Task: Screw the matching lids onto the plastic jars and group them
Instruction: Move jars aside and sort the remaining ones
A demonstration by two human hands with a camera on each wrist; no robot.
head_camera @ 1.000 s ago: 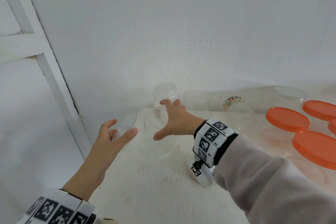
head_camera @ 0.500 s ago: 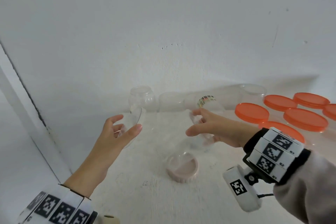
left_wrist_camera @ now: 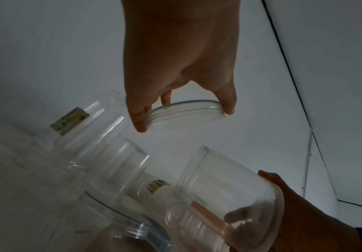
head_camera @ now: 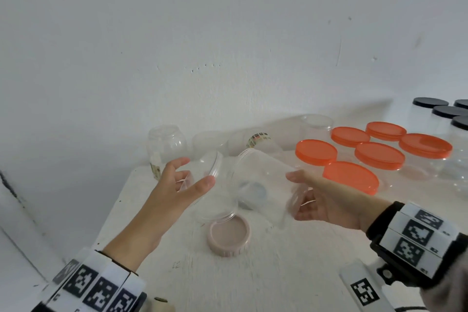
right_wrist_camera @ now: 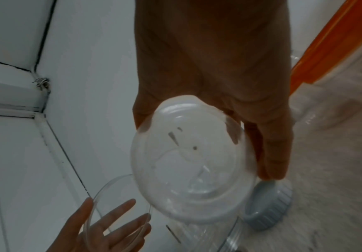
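Observation:
My left hand [head_camera: 195, 175] pinches a clear plastic lid [head_camera: 211, 166] by its rim between thumb and fingers; the lid [left_wrist_camera: 184, 114] is held on edge in the air. My right hand [head_camera: 306, 197] grips the base of a clear jar [head_camera: 263, 185], tilted so that its open mouth points left at the lid. A small gap separates mouth and lid. The right wrist view shows the jar's base [right_wrist_camera: 192, 162] against my palm, with the lid [right_wrist_camera: 119, 204] beyond it.
A pink lid [head_camera: 229, 237] lies open side up on the white table [head_camera: 266, 273], and a blue-grey lid [right_wrist_camera: 268, 204] lies under the held jar. Open clear jars [head_camera: 167, 144] line the wall. Orange-lidded jars [head_camera: 377, 154] and black-lidded jars [head_camera: 448, 111] stand to the right.
My right hand has taken hold of the clear jar, lifted it and tilted its mouth toward the lid. The left hand kept its lid and stayed nearly in place.

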